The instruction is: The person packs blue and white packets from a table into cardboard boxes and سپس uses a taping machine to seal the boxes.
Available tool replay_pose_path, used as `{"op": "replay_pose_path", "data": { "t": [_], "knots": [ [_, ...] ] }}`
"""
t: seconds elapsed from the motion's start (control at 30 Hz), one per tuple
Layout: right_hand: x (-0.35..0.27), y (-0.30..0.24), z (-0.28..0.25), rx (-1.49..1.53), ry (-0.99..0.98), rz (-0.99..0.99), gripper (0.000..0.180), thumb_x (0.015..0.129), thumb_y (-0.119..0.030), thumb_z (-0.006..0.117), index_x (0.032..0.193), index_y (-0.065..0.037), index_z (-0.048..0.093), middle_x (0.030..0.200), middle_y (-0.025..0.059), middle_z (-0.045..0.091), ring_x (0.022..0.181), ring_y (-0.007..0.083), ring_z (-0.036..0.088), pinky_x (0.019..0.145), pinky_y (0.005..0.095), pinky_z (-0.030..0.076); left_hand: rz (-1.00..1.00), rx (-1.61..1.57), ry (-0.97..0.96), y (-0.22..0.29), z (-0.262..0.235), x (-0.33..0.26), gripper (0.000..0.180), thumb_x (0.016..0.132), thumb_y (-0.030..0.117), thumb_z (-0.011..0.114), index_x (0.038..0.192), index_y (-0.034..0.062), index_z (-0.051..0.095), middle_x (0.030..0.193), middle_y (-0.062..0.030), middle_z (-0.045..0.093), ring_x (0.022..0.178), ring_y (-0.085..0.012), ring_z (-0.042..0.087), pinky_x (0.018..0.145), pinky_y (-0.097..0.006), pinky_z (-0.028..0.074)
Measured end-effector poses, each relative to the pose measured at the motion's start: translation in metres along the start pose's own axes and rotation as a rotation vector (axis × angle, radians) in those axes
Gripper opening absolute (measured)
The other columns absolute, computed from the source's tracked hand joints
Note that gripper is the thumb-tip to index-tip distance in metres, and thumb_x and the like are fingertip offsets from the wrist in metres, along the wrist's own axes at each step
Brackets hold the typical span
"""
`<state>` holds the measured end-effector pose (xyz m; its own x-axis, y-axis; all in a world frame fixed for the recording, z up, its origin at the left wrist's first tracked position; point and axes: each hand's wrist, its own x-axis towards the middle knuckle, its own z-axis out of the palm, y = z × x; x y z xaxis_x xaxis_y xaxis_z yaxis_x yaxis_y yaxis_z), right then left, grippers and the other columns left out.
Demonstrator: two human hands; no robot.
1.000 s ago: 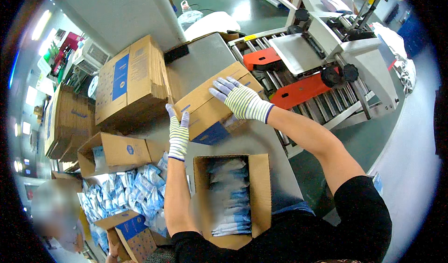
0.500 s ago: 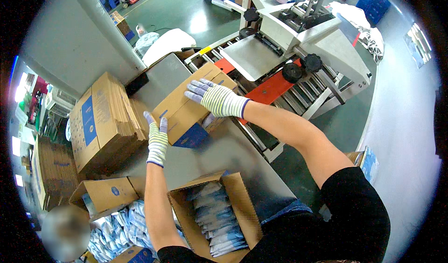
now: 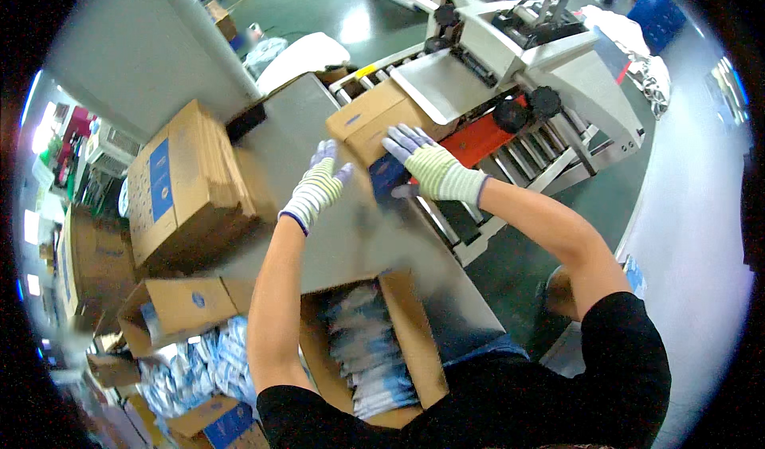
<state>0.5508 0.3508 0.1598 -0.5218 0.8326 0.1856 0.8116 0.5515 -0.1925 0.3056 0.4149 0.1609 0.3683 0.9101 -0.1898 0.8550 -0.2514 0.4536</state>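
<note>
As both arms reach fwd, right hand (image 3: 426,166) flat on closed carton (image 3: 374,126), left hand (image 3: 319,184) open beside.

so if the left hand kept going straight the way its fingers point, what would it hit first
Probably the closed cardboard box just past the left hand's fingertips, on the grey table; depth is unclear.

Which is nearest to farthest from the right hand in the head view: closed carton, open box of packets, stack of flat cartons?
Measured from the right hand:
1. Closed carton, under the palm, by the roller conveyor.
2. Open box of packets, toward the person's body, at the table's near edge.
3. Stack of flat cartons, far left of the table.
</note>
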Motion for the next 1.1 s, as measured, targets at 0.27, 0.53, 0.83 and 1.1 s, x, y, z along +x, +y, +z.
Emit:
{"op": "replay_pose_path", "data": {
  "t": [0.27,0.53,0.83,1.1],
  "knots": [
    [-0.037,-0.111,-0.036,0.504,-0.076,-0.132,0.061,0.081,-0.045,0.06,0.12,0.001,0.048,0.109,0.0238,0.058,0.101,0.0337,0.057,0.085,0.0408,0.047,0.215,0.094,0.362,0.053,-0.017,-0.198,0.039,0.084,0.013,0.057,0.121,0.0023,0.049,0.129,-0.0206,0.046,0.125,-0.0403,0.036,0.104,-0.044,0.031],
    [-0.035,-0.153,-0.031,0.288,-0.144,-0.195,0.028,0.086,-0.028,0.053,0.083,-0.002,0.062,0.07,0.0208,0.062,0.069,0.0378,0.061,0.063,0.0461,0.048,0.304,0.284,-0.355,0.119,0.034,-0.419,0.08,0.066,0.037,0.072,0.13,0.0027,0.038,0.13,-0.0174,0.042,0.124,-0.039,0.034,0.103,-0.042,0.03],
    [-0.142,-0.107,-0.064,0.133,-0.168,0.069,0.029,0.08,-0.028,0.056,0.089,-0.001,0.061,0.066,0.0183,0.062,0.067,0.0364,0.062,0.06,0.0418,0.051,0.343,0.424,0.094,0.067,0.043,-0.42,0.029,0.079,0.012,0.049,0.106,0.0099,0.058,0.111,-0.011,0.058,0.105,-0.0311,0.052,0.09,-0.04,0.041],
    [-0.224,-0.123,-0.066,0.27,-0.246,-0.29,0.108,0.062,-0.06,0.07,0.131,0.011,0.029,0.131,0.0293,0.04,0.122,0.0366,0.043,0.101,0.0424,0.037,0.415,0.766,0.186,0.085,0.094,-0.359,0.031,0.08,0.023,0.051,0.108,0.0093,0.053,0.108,-0.0105,0.053,0.108,-0.0312,0.046,0.103,-0.055,0.025]
  ]
}}
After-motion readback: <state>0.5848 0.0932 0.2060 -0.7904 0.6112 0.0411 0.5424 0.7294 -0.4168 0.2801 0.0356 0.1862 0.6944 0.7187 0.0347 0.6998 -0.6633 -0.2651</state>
